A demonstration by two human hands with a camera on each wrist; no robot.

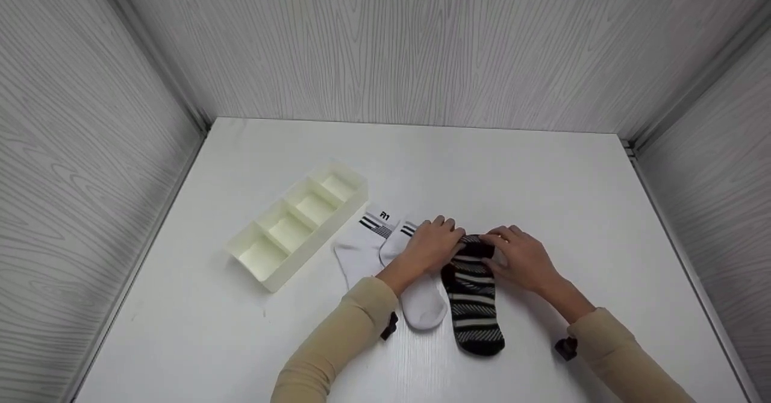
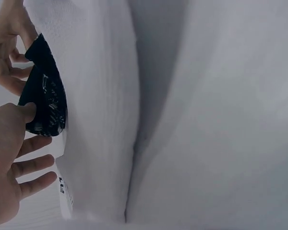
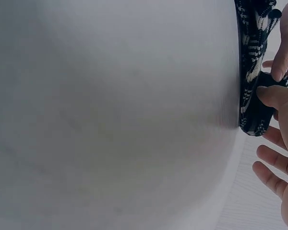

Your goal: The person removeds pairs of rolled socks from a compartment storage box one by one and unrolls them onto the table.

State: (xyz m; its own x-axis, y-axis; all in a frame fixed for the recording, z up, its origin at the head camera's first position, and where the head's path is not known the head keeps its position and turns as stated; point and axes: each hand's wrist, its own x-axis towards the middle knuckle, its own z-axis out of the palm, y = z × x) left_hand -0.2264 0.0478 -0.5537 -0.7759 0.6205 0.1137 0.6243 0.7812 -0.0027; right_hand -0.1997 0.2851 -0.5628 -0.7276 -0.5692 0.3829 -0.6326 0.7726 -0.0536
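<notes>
Black sock (image 1: 473,297) with pale stripes is lying flat on the white table (image 1: 512,174) in front of you, toe toward you, and both your hands are working at its cuff end. Your left hand (image 1: 430,247) is pinching the cuff between thumb and forefinger, the other fingers spreading loosely, as the left wrist view is showing. Your right hand (image 1: 521,257) is pinching the same cuff from the other side, thumb and forefinger pressing the dark fabric. Just to the left of the black sock, two white socks (image 1: 385,258) with dark bands at the cuffs are lying side by side, the nearer one partly lying under your left wrist. Farther left, a cream tray (image 1: 299,227) with four compartments is sitting at an angle, near the white socks' cuffs.
</notes>
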